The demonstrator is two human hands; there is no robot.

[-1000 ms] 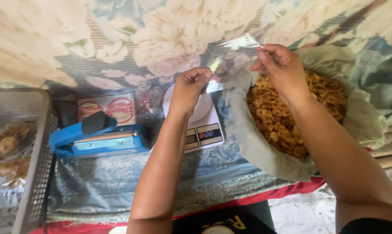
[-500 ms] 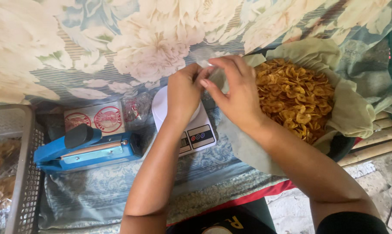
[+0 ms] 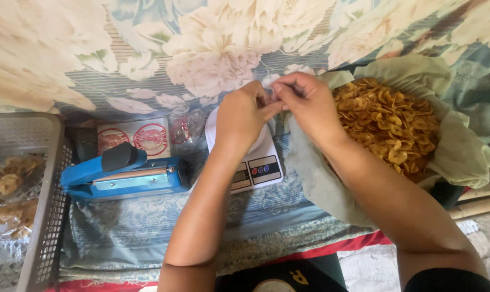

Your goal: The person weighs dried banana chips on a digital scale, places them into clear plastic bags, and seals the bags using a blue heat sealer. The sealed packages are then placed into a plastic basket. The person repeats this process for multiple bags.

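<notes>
My left hand [image 3: 242,116] and my right hand [image 3: 310,105] meet fingertip to fingertip above a white digital scale [image 3: 258,167]. Both pinch a small, thin clear plastic bag [image 3: 270,82]; only a pale corner of it shows between the fingers. Just right of my right hand lies a heap of golden fried chips [image 3: 388,124] in a container lined with pale green cloth [image 3: 315,184]. The top of the scale is mostly hidden under my left hand.
A blue heat sealer [image 3: 123,176] lies left of the scale on a patterned cloth. Behind it are white labels with red round marks [image 3: 134,135] and a pack of clear bags [image 3: 188,130]. A grey mesh basket [image 3: 47,216] with bagged chips stands far left.
My right hand has come down from above the chips to meet my left hand over the scale. Both hands now close on the clear bag.
</notes>
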